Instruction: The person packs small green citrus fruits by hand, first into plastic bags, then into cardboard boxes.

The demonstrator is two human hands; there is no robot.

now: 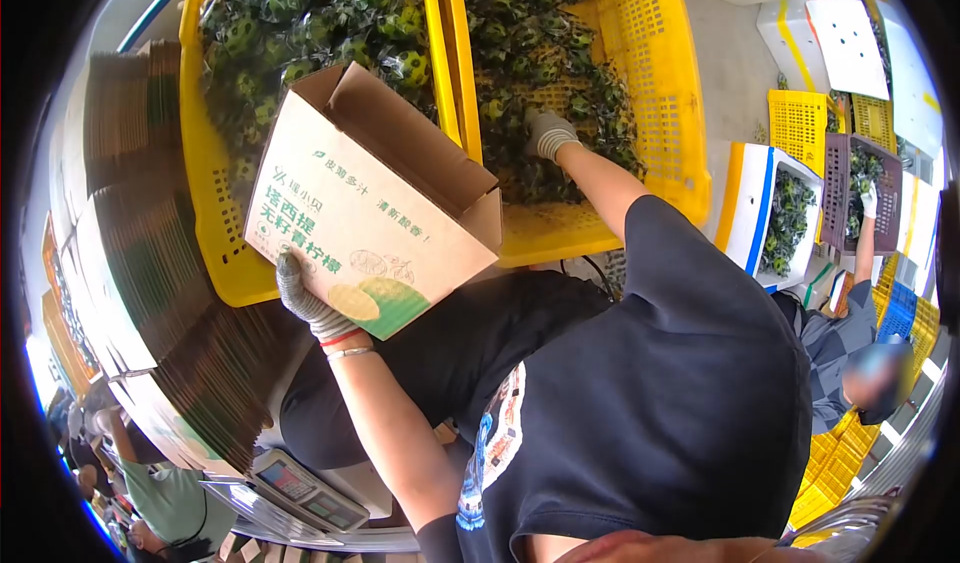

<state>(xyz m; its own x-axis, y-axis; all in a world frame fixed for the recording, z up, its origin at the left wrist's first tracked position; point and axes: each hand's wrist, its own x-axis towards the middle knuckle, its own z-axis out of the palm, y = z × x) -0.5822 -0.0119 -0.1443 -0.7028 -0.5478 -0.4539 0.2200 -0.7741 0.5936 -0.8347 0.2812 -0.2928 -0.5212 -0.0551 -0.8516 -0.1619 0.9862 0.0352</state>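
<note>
My left hand [308, 303], in a striped grey glove, grips the lower edge of an open cardboard box [350, 213] printed with green writing and a lime picture. The box is tilted, its dark inside showing at the upper right. My right hand [549, 135], gloved too, reaches into the right yellow crate [660, 73] among small packets of green fruit [540, 23]; its fingertips are hidden or blurred there. Behind the box, the left yellow crate [212, 253] holds many more clear-wrapped green packets [290, 23].
Stacks of flattened cardboard [190, 383] stand at the left, with a scale [310, 491] below them. At the right, a co-worker [835, 353] reaches into a dark crate [900, 198] beside a white foam box [742, 203]. Another person [170, 503] is at the lower left.
</note>
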